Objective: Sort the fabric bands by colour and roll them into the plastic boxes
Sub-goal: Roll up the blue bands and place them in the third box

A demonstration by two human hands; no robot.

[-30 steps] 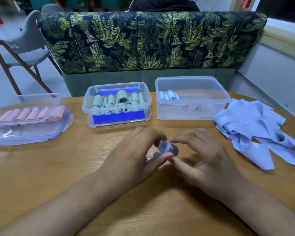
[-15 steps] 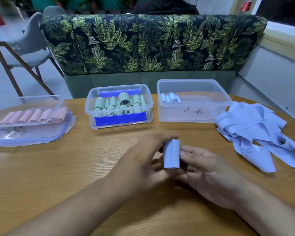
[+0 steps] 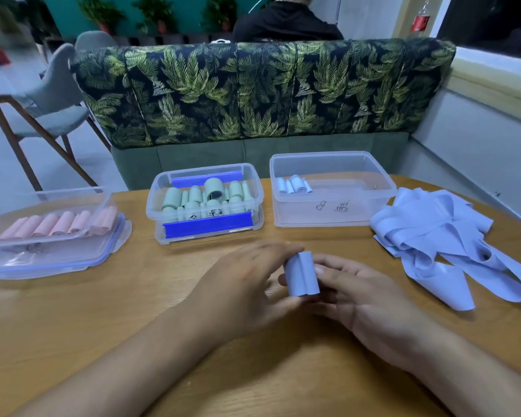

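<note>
A rolled blue band stands upright over the middle of the table, pinched between my left hand and my right hand. Loose blue bands lie in a heap at the right. The right-hand clear box holds a few blue rolls in its back left corner. In the middle box sit several green rolls. At the left, a shallow box contains several pink rolls.
The round wooden table carries all three boxes along its far side. Behind it stands a leaf-patterned sofa, with a person seated beyond its back. A grey chair is at the far left.
The blue roll was turned from lying end-on between my fingertips to standing upright. My right hand has slid under and behind it; the camera tilted up slightly.
</note>
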